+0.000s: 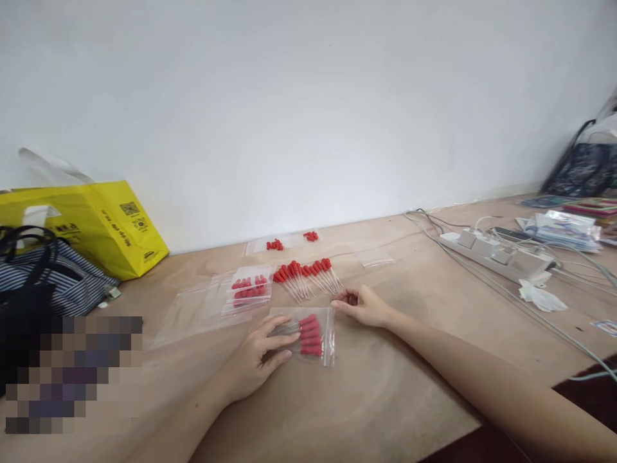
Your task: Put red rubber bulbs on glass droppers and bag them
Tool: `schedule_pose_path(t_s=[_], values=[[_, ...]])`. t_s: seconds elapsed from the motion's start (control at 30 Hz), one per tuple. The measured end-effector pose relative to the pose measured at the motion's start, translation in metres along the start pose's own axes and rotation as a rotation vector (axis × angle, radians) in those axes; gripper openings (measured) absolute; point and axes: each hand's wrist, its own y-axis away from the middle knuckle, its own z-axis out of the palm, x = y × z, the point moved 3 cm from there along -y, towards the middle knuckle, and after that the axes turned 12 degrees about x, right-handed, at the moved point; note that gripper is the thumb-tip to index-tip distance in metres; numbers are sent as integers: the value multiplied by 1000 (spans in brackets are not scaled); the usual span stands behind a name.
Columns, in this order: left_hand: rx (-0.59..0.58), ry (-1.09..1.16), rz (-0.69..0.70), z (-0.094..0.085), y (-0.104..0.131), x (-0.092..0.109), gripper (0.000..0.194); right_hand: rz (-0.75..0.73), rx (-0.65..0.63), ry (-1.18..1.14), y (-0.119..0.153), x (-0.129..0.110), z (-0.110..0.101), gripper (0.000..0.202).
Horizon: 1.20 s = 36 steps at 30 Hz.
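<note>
A clear zip bag (329, 335) lies on the table in front of me, with several red-headed sticks (311, 334) inside, their heads toward the seal. My left hand (258, 350) rests on the bag's left part, fingers apart and stretched over the pale sticks. At the upper right corner of the bag, my right hand (364, 307) is closed in a pinch at the seal edge. Just beyond it, loose red-headed sticks (306, 273) are fanned out in two groups. Left of these, filled zip bags (250, 286) lie stacked, overlapping flat clear bags (193, 308).
Near the wall lies another bag with red-headed sticks (274, 245). A small clear bag (375, 257) lies right of the fan. A power strip (496, 257) with cables and a crumpled tissue (542, 297) is at right. A yellow bag (96, 222) and striped bag (72, 270) stand left.
</note>
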Motion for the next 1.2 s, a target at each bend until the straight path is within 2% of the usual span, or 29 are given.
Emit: schedule_pose_path(t_s=[0.13, 0.2, 0.3, 0.4, 0.5, 0.6, 0.67, 0.77, 0.93, 1.0, 1.07, 1.2], values=[[48, -8, 87, 4, -2, -4, 29, -26, -52, 173, 4, -11, 11, 31], [115, -57, 89, 4, -4, -6, 29, -22, -79, 198, 8, -14, 16, 26], [249, -115, -16, 0, -6, -9, 26, -31, -92, 137, 14, -14, 19, 19], [322, -122, -160, -5, -5, -10, 20, -100, -64, -6, 19, -13, 20, 15], [318, -105, -194, -6, -5, -5, 16, -90, 11, -40, 20, -9, 20, 15], [267, -77, -127, -4, -5, 4, 15, -12, 109, 54, 20, -4, 17, 20], [242, -58, -77, -1, -6, 10, 15, 18, 121, 97, 20, -2, 15, 24], [220, -11, -6, 4, -6, 20, 12, -13, 28, 81, 22, -3, 11, 30], [207, 21, 39, 13, -5, 34, 26, -90, -132, -207, 26, -7, 1, 28], [233, -13, 47, 14, -5, 36, 19, -178, -179, -207, 27, -10, -2, 37], [254, -45, 81, 13, -5, 36, 9, -357, -179, -75, 29, -16, -3, 37], [242, -98, 124, 11, -5, 34, 7, -795, -31, 369, 35, -26, 1, 23]])
